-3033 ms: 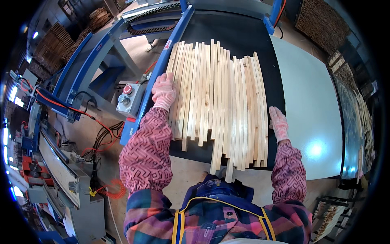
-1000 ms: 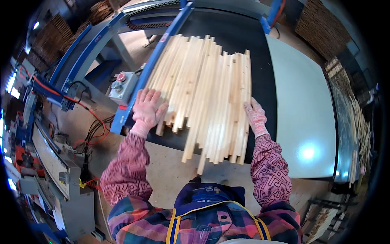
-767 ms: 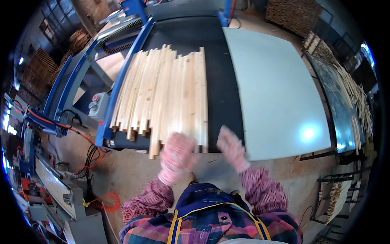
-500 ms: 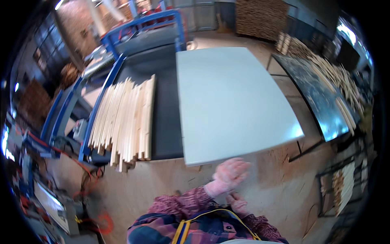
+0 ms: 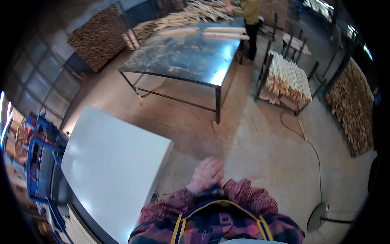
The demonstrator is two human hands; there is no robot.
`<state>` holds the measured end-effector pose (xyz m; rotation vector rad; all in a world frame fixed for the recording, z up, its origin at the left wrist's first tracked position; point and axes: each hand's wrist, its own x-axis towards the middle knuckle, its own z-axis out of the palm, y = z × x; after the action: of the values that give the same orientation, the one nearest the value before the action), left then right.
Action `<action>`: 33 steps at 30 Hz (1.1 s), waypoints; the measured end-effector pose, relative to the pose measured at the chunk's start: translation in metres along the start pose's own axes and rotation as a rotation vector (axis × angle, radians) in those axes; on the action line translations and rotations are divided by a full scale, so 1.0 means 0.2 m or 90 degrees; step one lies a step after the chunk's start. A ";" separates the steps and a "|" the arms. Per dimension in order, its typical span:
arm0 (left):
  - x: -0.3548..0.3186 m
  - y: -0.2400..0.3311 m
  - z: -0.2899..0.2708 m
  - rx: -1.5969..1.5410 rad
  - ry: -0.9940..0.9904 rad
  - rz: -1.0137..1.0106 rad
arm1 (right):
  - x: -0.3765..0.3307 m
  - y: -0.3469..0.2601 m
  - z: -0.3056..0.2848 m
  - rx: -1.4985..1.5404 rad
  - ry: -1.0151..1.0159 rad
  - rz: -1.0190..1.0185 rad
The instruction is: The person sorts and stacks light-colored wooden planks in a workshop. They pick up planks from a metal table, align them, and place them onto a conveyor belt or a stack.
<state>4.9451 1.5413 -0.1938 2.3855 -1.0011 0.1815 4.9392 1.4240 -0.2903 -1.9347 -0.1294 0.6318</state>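
Note:
In front of my body, my left hand (image 5: 207,173) wears a pale pinkish glove, and its fingers look curled. Whatever lies inside them, if anything, is hidden. My right hand is pressed up close behind it and almost wholly covered; only its patterned purple-red sleeve (image 5: 250,197) shows plainly. Left of both hands, and apart from them, is a large smooth white-topped table (image 5: 113,158).
Ahead stands a dark metal-topped table (image 5: 183,61) bearing wooden strips (image 5: 225,35). A co-worker (image 5: 250,16) is behind it. At right are a rack of strips (image 5: 286,77), a wood stack (image 5: 349,105) and a floor cable (image 5: 319,171). Blue machinery (image 5: 38,162) is far left.
My view has swung right, so the white table and blue machine now lie to the left and the metal table ahead. My hands have come together near my body.

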 end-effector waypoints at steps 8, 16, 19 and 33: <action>1.24 -0.15 0.25 -0.146 -0.218 0.088 | 0.17 0.77 -1.05 -0.238 0.223 0.222; 1.98 -0.84 0.57 -0.066 -0.486 0.029 | 0.05 1.61 -1.76 0.105 0.370 0.409; 2.08 -1.13 0.60 0.039 -0.604 -0.180 | 0.44 1.47 -2.26 0.114 0.333 0.419; 3.66 -1.66 0.84 -0.085 -0.593 -0.285 | 2.73 0.77 -3.82 0.194 0.174 0.053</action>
<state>5.6848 1.1897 -0.2429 2.4846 -0.7439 -1.2052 5.7467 0.9294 -0.3881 -1.7165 0.2104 0.4082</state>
